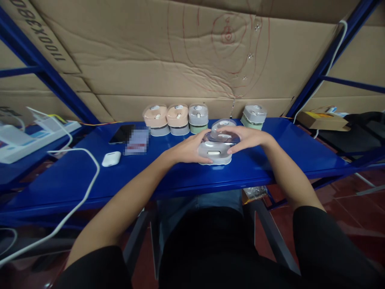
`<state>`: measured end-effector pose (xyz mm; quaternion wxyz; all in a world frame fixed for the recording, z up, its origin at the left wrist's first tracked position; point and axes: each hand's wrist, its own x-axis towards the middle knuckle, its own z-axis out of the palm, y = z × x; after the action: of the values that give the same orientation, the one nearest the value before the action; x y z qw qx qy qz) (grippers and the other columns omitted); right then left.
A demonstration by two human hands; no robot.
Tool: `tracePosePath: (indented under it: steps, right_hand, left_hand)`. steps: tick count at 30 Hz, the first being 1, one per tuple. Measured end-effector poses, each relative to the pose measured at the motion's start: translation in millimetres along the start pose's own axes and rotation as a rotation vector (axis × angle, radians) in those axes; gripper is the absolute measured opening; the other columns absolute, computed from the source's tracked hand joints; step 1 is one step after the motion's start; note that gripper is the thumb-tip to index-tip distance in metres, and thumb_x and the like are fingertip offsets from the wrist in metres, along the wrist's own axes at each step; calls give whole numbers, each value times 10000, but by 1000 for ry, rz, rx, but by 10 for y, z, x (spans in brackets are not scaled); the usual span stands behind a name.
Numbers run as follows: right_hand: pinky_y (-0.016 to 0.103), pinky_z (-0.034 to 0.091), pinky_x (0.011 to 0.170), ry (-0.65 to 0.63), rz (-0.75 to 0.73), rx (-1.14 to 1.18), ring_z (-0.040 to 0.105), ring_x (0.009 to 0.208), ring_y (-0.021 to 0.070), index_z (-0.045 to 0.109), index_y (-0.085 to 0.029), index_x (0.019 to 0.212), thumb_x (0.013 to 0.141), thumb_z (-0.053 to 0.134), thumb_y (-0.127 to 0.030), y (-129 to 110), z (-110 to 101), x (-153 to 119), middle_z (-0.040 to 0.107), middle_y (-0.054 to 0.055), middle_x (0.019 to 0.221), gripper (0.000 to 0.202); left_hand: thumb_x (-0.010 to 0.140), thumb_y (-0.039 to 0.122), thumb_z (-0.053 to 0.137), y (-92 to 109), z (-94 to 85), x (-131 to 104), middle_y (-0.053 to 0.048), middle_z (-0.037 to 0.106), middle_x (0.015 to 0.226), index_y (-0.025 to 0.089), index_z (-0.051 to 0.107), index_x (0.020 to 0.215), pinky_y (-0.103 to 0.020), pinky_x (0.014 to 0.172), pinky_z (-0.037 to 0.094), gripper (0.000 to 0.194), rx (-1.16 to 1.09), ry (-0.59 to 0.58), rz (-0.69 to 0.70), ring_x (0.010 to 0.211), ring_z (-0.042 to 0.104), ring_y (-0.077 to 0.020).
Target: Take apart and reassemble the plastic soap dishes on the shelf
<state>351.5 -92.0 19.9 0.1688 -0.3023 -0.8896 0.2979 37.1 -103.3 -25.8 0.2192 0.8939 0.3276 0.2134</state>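
Observation:
Near the front edge of the blue table point(168, 170) stands a grey container with a clear lid and a white latch point(214, 153). My left hand point(192, 148) is wrapped round its left side, fingers closed on it. On the right, my right hand point(246, 138) grips the lid's side, with the thumb near the latch. Just behind it is another clear-lidded container point(223, 123), partly hidden by the front one and my right hand. Further back stand two peach containers point(155, 116) point(178, 116), a grey one point(198, 115) and, apart to the right, a grey-green one point(254, 114).
A dark phone point(121, 133), a blurred-out item point(136, 140) and a white earphone case point(111, 159) lie on the left. A white cable point(96, 164) loops across the left side. Blue frame posts flank the table; cardboard point(135, 52) stands behind. An open box point(323, 121) is at right.

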Motion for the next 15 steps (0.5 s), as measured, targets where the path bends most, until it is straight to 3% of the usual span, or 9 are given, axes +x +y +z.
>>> tracePosePath:
  steps: [4,9,11,15]
  right_hand:
    - [576,605,1214,75,113,145,768,1335,362,715,-334,1573,826,963,-681,145,-270,-218,796,80,1491,860]
    - [600,623,1180,307,271,83,787,1248,379,765,-320,1480,774,976,-746,358,-411,-377,850,88,1312,852]
    - [619,619,1188,374,287,71,784,1249,392,775,-315,1458,737,989,-765,405,-404,-380,853,93,1295,877]
    - [623,629,1184,439,281,95,787,1246,388,770,-301,1443,739,988,-763,429,-357,-346,844,107,1330,870]
  left_hand:
    - [780,702,975,3,-17,3,-199,621,1689,267,375,1833,-593,1300,494,1289,20,-37,37,1516,642,-444]
    - [883,621,939,-12,-12,18,-122,647,1643,320,840,1448,-536,1302,505,647,31,-127,140,1484,667,-386]
    - [928,586,908,-15,7,22,-129,652,1647,310,892,1358,-530,1292,516,512,8,-121,150,1482,674,-375]
    - [1011,616,805,-4,23,27,-154,705,1593,271,919,1280,-547,1274,529,452,-34,-71,161,1456,695,-372]
